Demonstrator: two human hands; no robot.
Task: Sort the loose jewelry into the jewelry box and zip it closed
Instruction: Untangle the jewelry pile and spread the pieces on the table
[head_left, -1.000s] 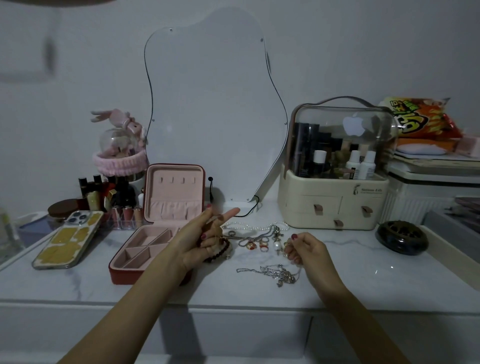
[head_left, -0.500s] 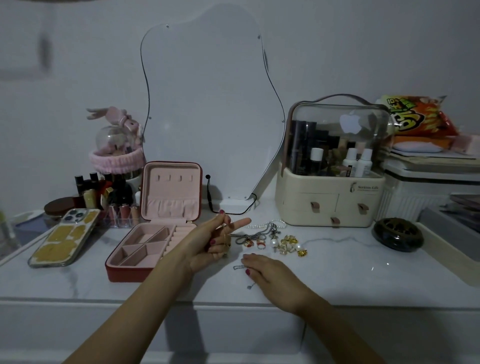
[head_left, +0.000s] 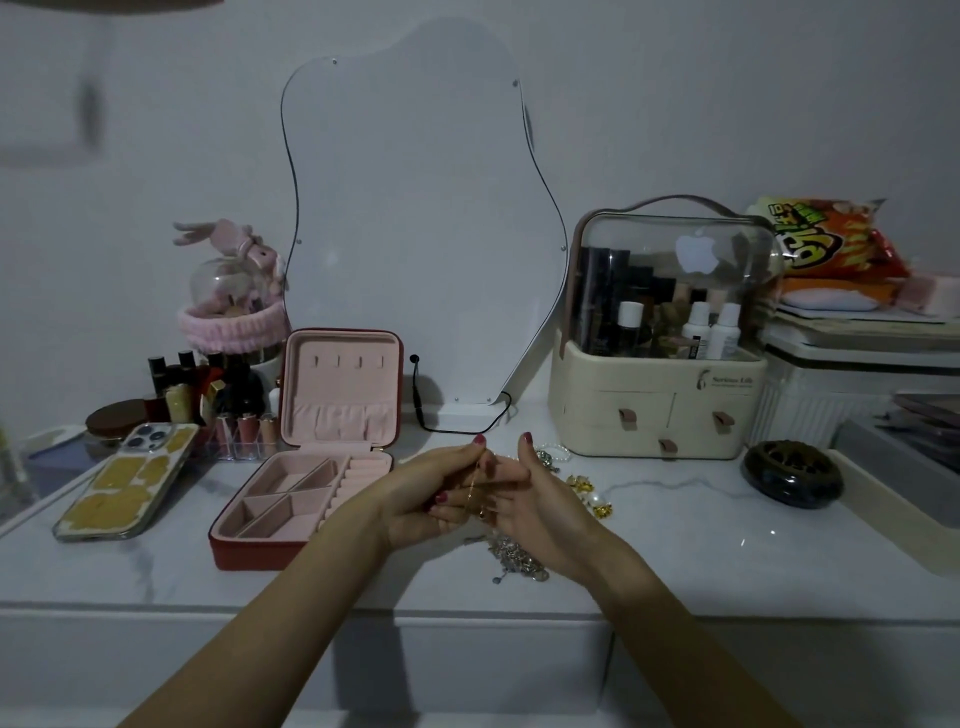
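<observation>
While thin gold chain (head_left: 471, 486) was pinched between both hands above tabletop (head_left: 675, 545), its long axis hung near-vertical. Jewelry box (head_left: 306, 488) lay open left of hands, lid upright at far side, compartments seen bare. Left hand (head_left: 431, 499) was nearer box, fingers curled round chain. Right hand (head_left: 535, 499) was pressed close beside it, thumb raised; its grip on chain was judged likely, not plainly shown. Silver chain pile (head_left: 514, 558) lay near, under wrists; gold earrings (head_left: 587, 491) lay right of hands. Short leftward carry was judged next.
</observation>
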